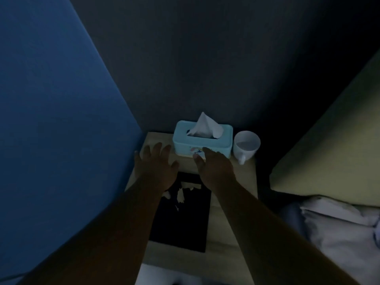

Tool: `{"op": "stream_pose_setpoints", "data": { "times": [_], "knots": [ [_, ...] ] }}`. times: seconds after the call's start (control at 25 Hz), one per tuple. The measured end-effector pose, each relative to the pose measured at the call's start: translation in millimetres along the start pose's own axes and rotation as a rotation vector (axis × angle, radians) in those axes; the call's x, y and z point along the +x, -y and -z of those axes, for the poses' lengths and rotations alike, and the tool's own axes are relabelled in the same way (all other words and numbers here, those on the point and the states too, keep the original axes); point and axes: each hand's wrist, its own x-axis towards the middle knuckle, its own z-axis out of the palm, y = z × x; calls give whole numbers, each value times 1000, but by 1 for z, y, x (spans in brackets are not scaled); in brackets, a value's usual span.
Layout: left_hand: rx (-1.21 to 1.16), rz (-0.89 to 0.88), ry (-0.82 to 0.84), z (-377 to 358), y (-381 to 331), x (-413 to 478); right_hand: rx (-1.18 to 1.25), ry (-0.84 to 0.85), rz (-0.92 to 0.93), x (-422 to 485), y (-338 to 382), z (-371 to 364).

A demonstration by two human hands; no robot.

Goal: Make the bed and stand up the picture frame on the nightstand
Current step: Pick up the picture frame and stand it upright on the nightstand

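Note:
A dark picture frame (185,219) lies flat, back side up, on the pale wooden nightstand (232,202), with torn light patches near its far end. My left hand (156,167) hovers over the frame's far left corner, fingers straight and spread, holding nothing. My right hand (213,167) reaches above the frame's far right corner, fingers extended toward the tissue box, also empty. The room is dim. At the right, the bed (337,227) shows rumpled white bedding below a yellowish headboard cushion (333,153).
A light blue tissue box (202,144) with a tissue sticking up stands at the back of the nightstand. A white mug (246,145) stands to its right. A blue wall (57,120) closes the left side, a dark wall the back.

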Motion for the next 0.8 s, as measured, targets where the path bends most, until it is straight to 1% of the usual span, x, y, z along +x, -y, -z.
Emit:
{"op": "stream_pose_setpoints", "data": {
  "times": [0.16, 0.24, 0.32, 0.48, 0.64, 0.8],
  "knots": [
    [-73, 97, -25, -25, 10, 4, -95, 66, 88, 21, 0, -23],
    [-123, 169, -28, -42, 12, -3, -136, 127, 122, 27, 1, -38],
    [-157, 244, -29, -55, 12, -13, -151, 148, 163, 28, 5, -50],
    [-217, 373, -53, -77, 12, -40, -158, 182, 297, 9, 8, -68],
    [-250, 507, -84, -103, 2, -87, -185, 166, 428, -20, -9, -81],
    [-274, 537, -160, -123, -22, -130, -193, 196, 560, -53, -41, -89]
  ]
}}
